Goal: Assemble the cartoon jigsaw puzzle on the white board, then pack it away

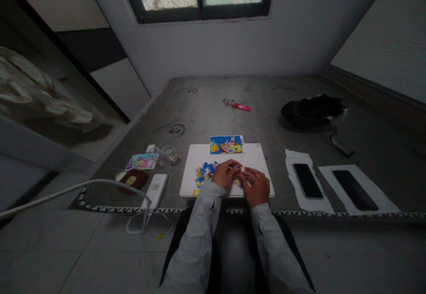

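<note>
A white board [186, 176] lies in front of me with many loose blue and yellow jigsaw pieces [204, 172] heaped on its left half. My left hand [226, 173] is over the middle of the board, fingers closed in a pinch. Close against it, my right hand [256, 186] is pinched too, its fingertips meeting the left ones around small jigsaw pieces, partly hidden by the fingers. More pieces show below the fingertips. Beyond the hands, a picture card [226, 145] with blue, pink and yellow cartoon figures rests at the board's far edge.
Two phones [308, 180] [355, 190] lie on white sheets at right. At left are a white power bank [156, 191] with a cable, a brown case [133, 180] and a colourful card [142, 161]. A red item [240, 106] and dark cap [313, 111] lie farther back.
</note>
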Tool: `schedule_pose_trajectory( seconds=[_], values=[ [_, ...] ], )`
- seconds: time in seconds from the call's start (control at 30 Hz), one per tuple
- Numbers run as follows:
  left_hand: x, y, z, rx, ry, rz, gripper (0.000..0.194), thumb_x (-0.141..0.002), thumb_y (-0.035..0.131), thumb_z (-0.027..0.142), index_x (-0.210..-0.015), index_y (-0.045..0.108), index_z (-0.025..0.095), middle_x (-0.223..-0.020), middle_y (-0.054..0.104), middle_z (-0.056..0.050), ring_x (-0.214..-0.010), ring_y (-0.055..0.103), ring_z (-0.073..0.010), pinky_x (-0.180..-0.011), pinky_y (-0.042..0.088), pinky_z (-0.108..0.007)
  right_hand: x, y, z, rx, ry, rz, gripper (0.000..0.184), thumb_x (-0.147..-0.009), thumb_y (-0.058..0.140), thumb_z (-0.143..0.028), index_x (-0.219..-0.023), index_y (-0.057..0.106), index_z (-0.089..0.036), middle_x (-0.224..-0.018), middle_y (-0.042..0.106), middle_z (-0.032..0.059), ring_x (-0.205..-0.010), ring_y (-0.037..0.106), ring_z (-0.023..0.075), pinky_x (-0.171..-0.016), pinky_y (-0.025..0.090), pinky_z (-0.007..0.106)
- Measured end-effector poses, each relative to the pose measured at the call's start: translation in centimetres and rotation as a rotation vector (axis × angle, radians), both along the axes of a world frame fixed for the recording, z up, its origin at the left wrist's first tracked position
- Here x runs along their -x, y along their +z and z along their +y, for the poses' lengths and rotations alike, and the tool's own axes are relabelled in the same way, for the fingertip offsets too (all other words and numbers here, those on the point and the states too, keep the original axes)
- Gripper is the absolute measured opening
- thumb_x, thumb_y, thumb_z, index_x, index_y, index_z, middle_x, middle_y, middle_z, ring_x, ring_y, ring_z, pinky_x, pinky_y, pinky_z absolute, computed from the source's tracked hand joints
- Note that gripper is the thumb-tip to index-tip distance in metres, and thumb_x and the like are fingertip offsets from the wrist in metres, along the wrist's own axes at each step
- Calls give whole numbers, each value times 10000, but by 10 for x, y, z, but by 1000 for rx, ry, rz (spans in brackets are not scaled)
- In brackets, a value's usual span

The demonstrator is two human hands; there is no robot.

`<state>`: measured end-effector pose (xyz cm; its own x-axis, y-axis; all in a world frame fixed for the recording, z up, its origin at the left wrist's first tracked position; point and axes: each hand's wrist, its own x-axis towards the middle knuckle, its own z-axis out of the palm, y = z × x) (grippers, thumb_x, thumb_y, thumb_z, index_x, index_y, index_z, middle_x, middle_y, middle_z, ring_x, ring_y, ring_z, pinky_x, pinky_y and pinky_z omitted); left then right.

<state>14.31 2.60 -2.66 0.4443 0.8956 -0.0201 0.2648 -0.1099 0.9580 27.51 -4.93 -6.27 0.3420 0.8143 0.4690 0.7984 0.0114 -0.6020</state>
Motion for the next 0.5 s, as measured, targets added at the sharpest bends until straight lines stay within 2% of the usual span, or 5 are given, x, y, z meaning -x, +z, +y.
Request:
schedule_pose_trajectory(
  seconds=[0.13,0.3,0.37,0.5],
  values=[
    [-3,2,-2,-8,10,3,164,-823,540,183,-930,662,157,-795,664,-20,-650,593,-106,-577,472,-204,0,0,0,-9,-20,54,209,-875,601,-421,-861,717,-247,-1051,714,13,-996,593,203,-859,367,352],
    [2,10,1,-104,183,-7,138,-831,537,175,-912,648,170,-876,670,-24,-727,617,-107,-698,500,-231,0,0,0,-51,-42,124,178,-877,593,-357,-845,697,-217,-1014,713,28,-976,597,202,-868,380,349],
    [6,14,2,-53,148,-52,142,-826,559,191,-938,643,169,-881,656,-20,-688,618,-95,-668,503,-223,-1,-1,0,-78,-47,153,177,-876,596,-350,-850,697,-208,-991,713,37,-958,601,199,-865,394,343],
    [8,16,0,78,-14,-91,247,-784,620,196,-1029,635,165,-809,635,2,-565,594,-76,-562,500,-209,-2,-2,1,-87,-32,158,177,-875,608,-356,-861,709,-212,-975,713,37,-941,603,198,-852,408,335]
  ],
)
